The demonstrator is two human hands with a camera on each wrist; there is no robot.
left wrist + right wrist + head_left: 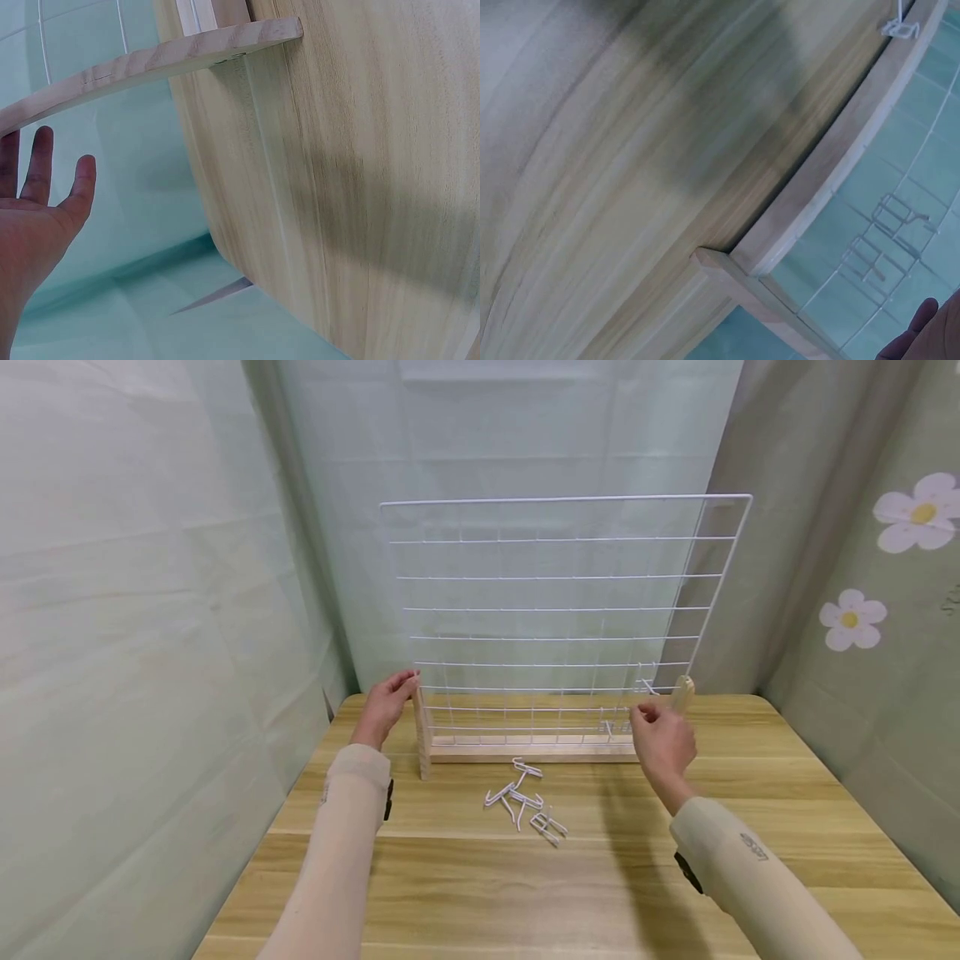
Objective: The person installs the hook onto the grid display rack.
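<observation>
A white wire grid (525, 607) stands upright in a wooden base bar (525, 757) with a post at each end. My left hand (386, 706) touches the top of the left post (423, 735). Fairly straight, spread fingers (82, 184) show in the left wrist view; the thumb is hidden there. Close to the grid's lower right is my right hand (663, 743), its fingers bent, beside the right post (683, 693). Whether it pinches anything is hidden. White double hooks (892, 212) hang on the grid; another hook (647, 686) sits just above that hand.
Several loose white hooks (517, 797) lie in a small heap on the wooden table (480, 885), in front of the base bar. Pale cloth (150, 635) surrounds the table at the left, back and right.
</observation>
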